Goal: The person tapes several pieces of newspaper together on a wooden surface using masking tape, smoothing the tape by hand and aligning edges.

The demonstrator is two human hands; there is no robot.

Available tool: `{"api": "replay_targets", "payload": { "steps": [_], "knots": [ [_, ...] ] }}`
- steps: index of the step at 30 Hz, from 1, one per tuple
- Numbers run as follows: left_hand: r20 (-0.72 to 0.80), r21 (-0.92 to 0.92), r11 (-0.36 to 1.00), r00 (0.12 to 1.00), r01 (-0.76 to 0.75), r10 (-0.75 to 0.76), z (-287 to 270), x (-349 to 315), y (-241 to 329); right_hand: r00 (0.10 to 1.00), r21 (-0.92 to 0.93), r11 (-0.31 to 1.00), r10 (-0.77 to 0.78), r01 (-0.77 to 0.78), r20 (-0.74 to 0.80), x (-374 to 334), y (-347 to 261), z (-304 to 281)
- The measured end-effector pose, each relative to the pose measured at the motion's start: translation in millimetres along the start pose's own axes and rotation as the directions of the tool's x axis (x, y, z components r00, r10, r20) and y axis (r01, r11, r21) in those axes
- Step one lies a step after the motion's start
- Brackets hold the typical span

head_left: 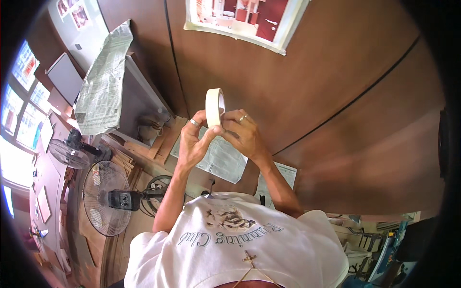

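A roll of cream masking tape stands on edge between my two hands, raised in front of my chest. My left hand grips its lower left side, with the thumb across the bottom and a ring on one finger. On the right, my right hand closes its fingers at the roll's lower right edge, also wearing a ring. Part of the roll's lower rim is covered by the fingers. Below the hands, a sheet of newspaper lies low by the brown wall panel.
A brown panel wall rises ahead, with a taped picture on it. Newspaper drapes over a cabinet at left. Two fans, one a large pedestal fan, stand at left. Another newspaper sheet lies beside my right forearm.
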State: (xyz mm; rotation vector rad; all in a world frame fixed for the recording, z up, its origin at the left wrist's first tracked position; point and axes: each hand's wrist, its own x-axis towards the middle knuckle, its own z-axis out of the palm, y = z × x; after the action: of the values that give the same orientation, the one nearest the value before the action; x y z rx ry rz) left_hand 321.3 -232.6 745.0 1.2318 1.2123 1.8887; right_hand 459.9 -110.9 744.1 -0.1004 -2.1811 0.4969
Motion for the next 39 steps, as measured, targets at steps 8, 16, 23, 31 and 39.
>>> {"api": "replay_targets", "payload": {
  "steps": [8,16,23,31,39],
  "knots": [
    [0.082,0.236,0.961,0.988,-0.143,0.127,26,-5,-16,0.926,0.355,0.881,0.366,-0.313,-0.091,-19,-12,-61],
    [-0.028,0.293,0.956,0.999,0.025,-0.018,58,-18,1,0.947,0.396,0.886,0.304,-0.241,-0.103,-22,-27,-69],
    [0.127,0.557,0.774,0.952,-0.302,0.279,47,-27,-7,0.897,0.577,0.71,0.432,-0.403,0.096,-18,-27,-62],
    [-0.049,0.045,0.99,0.989,-0.136,0.138,31,-41,14,0.981,0.371,0.915,0.189,-0.16,-0.043,-30,-31,-49],
    [-0.096,0.016,0.997,0.993,-0.072,0.073,48,-40,5,0.98,0.252,0.952,0.191,-0.171,-0.059,-30,-26,-50]
  ]
}}
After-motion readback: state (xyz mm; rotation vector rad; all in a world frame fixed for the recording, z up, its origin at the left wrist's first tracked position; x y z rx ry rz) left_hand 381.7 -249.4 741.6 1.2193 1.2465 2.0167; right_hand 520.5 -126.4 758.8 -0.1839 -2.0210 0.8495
